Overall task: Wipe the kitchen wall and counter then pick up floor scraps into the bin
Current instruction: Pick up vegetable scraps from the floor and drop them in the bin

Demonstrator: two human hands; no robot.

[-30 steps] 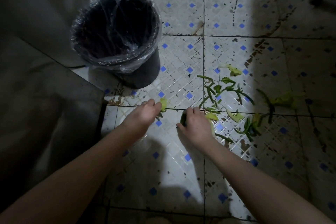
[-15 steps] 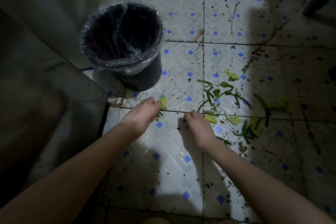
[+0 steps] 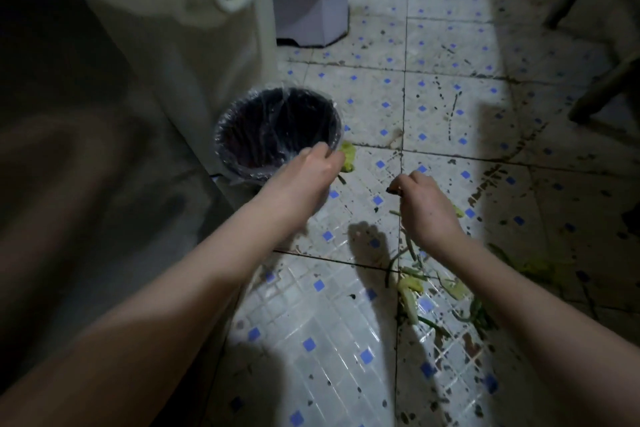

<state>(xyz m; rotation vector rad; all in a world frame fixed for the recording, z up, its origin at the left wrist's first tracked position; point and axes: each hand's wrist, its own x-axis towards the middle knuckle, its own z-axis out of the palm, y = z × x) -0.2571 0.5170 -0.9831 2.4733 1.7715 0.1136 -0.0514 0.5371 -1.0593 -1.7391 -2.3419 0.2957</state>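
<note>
By the bin, at its right edge, my L hand is curled shut & pinches a yellow-green scrap at the fingertips. The scrap hangs just outside the rim, so the bin's mouth is to the left of it. L hand is the near one, right at the rim. Next I'd swing it left over the hole & let go. My R hand is off to the right, well apart from the bin. Its fingers are curled round a thin dark bit, I think; it's v small. The pile of other scraps lies on the floor by my R arm
</note>
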